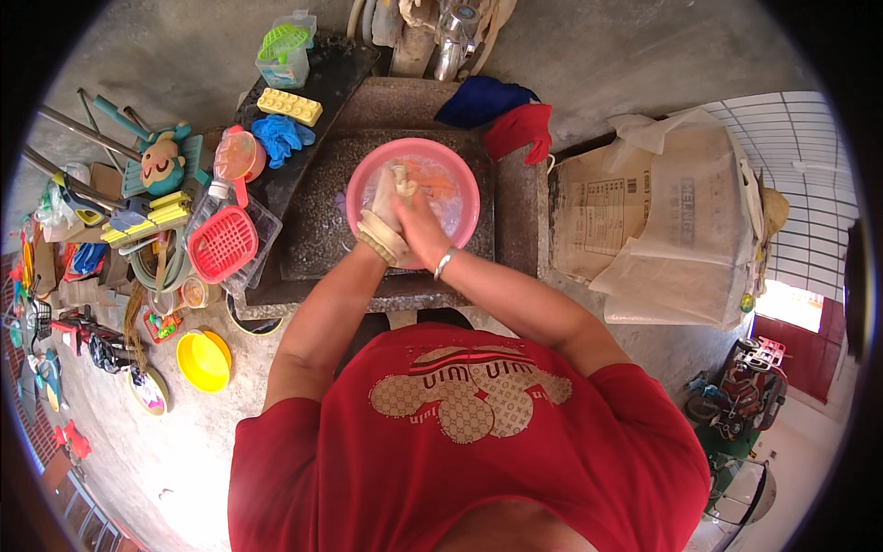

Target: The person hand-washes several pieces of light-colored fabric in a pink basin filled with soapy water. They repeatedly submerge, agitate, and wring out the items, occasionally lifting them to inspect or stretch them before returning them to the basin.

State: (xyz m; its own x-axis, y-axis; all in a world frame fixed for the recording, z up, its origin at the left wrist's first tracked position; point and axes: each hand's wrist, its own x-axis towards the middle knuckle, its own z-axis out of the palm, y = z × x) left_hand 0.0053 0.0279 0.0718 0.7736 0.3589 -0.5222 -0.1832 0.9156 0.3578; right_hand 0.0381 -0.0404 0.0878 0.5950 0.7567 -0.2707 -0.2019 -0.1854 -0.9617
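Observation:
A pale cream cloth item, apparently a glove or sock (388,207), covers my left hand (381,224) up to a gathered cuff at the wrist. The left fingers are hidden inside it. Clasped against its side is my right hand (418,219), with its fingers around the fabric. Both hands are over a pink plastic basin (470,200) of cloudy water. Something orange (438,181) shows in the water; I cannot tell what it is. The basin sits inside a dark speckled stone sink (521,234).
A chrome faucet (452,52) rises behind the sink. Blue cloth (483,102) and red cloth (521,131) hang over its right back corner. On the left ledge are blue gloves (281,138), a yellow toy block (290,105) and a red basket (223,245). A wrapped carton (662,214) stands right.

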